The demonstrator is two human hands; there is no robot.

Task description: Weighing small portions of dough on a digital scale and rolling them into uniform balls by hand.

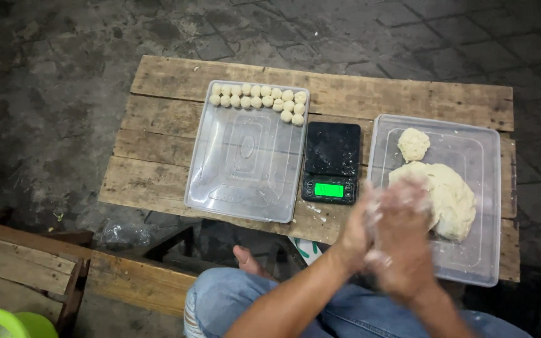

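A large pale dough mass [449, 197], soft and lumpy, lies in a clear plastic tray [489, 263] at the right of the tabletop [158, 150], partly hidden behind the pressed-together hands. A smaller torn-off dough lump [413, 144], rough-surfaced, sits just beyond it in the same tray, nearly touching it

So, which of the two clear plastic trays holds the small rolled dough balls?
The left tray, beside the black scale: small dough balls line its far edge. The right tray holds only two dough lumps.
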